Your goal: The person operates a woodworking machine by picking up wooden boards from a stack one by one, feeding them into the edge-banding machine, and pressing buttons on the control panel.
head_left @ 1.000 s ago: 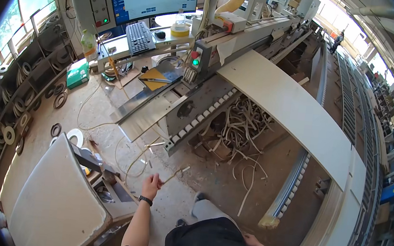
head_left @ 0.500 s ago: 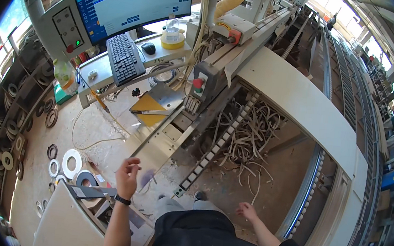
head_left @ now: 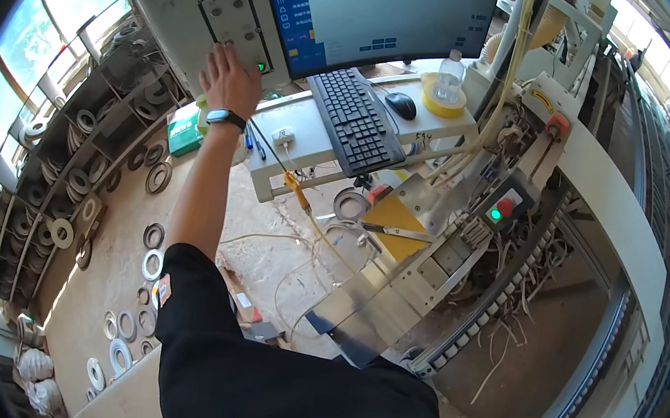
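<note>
My left hand point(head_left: 231, 82) is raised against the pale control panel point(head_left: 200, 19) beside the screen. Its fingers are stretched out and point up, with the tips by the panel's small knobs. The palm covers the panel's lower part, and a green light point(head_left: 262, 67) shows just right of the wrist side. Whether a fingertip presses anything I cannot tell. To the right stands the monitor point(head_left: 396, 19), with a black keyboard point(head_left: 353, 117) and a black mouse point(head_left: 400, 106) on the white shelf below it. My right hand is out of view.
A clear bottle point(head_left: 450, 76) stands in a yellow roll point(head_left: 442, 106) on the shelf. Right of it is the machine, with a red button point(head_left: 504, 206) and a long white panel point(head_left: 620, 214). Racks of edging rolls point(head_left: 77, 179) line the left; more rolls point(head_left: 122, 354) lie on the floor.
My left hand has risen from low over the floor to the control panel. The view has swung left, and my right hand has dropped out of it. The red-buttoned box now shows a green light.
</note>
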Available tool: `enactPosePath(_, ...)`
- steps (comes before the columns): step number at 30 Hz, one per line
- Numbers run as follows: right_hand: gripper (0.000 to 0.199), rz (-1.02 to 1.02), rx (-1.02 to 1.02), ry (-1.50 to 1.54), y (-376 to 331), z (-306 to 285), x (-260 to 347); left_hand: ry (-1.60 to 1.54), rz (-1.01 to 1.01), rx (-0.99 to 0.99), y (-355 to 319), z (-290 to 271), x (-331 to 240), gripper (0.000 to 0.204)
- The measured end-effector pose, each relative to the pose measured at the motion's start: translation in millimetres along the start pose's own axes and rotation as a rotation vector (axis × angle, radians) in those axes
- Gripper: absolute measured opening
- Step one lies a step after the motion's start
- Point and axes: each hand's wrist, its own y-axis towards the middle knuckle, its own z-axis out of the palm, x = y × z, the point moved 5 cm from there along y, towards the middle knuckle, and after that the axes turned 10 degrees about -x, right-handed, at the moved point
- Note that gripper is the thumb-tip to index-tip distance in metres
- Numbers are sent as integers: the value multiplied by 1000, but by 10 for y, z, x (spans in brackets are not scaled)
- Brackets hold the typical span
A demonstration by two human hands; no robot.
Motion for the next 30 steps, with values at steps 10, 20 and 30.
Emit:
enactPosePath(10, 36, -21, -46, 261, 242, 515, -260, 308, 315, 14, 26, 483, 202, 61)
enactPosePath(20, 31, -22, -63, 442, 459, 560, -586, -35, 294, -147, -53, 584, 174, 64)
enactPosePath(30, 32, -25, -62, 451, 470, 582, -579, 69, 266, -94, -40, 626, 223, 66)
